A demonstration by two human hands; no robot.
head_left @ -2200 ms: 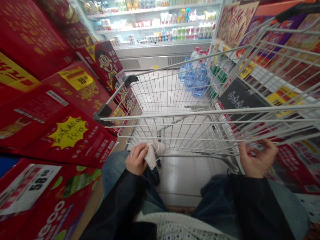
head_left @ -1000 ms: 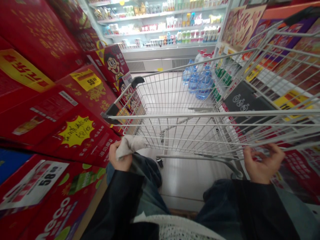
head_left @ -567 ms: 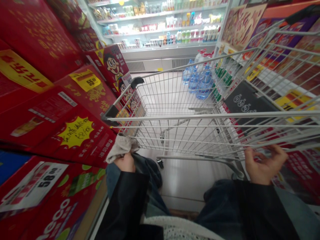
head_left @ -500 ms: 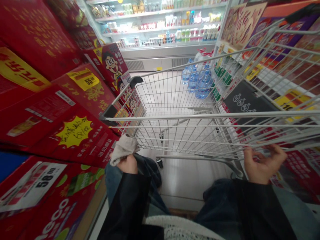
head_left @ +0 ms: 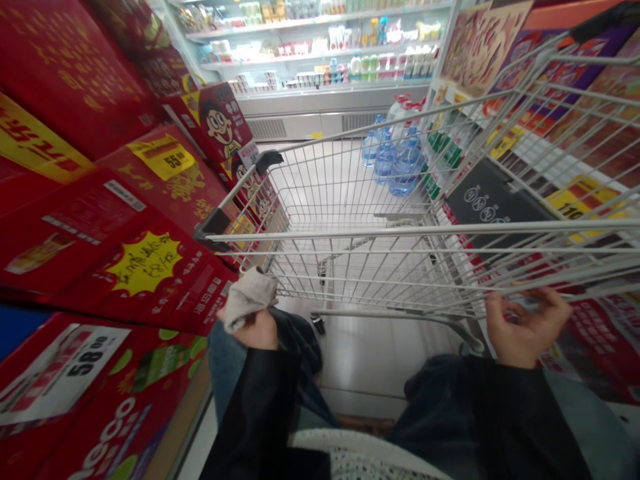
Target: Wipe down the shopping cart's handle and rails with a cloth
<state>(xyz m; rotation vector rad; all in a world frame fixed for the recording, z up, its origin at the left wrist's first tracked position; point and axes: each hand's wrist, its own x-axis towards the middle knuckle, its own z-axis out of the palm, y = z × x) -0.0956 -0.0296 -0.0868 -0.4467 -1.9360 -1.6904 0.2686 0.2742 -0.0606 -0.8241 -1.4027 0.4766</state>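
A wire shopping cart (head_left: 350,235) lies across the view in front of me, its basket wide and its grey wires bare. My left hand (head_left: 261,329) is closed on a crumpled light grey cloth (head_left: 251,297), which lies against the cart's lower left corner wires. The cloth covers most of the fingers. At the lower right side of the cart, my right hand (head_left: 525,328) is curled with its thumb and fingertips at a wire. Part of those fingertips is hidden behind the wires. A dark panel (head_left: 493,203) with round symbols is fixed to the basket's right side.
Stacked red gift boxes (head_left: 165,267) with yellow price signs stand close on the left. Large blue water bottles (head_left: 404,167) are on the floor beyond the cart. A lit refrigerated shelf (head_left: 320,57) spans the back. Boxed goods (head_left: 543,67) line the right.
The view has shifted slightly, with the red boxes a little further left. Both hands keep nearly the same places on the cart, and the cloth stays in the left hand.
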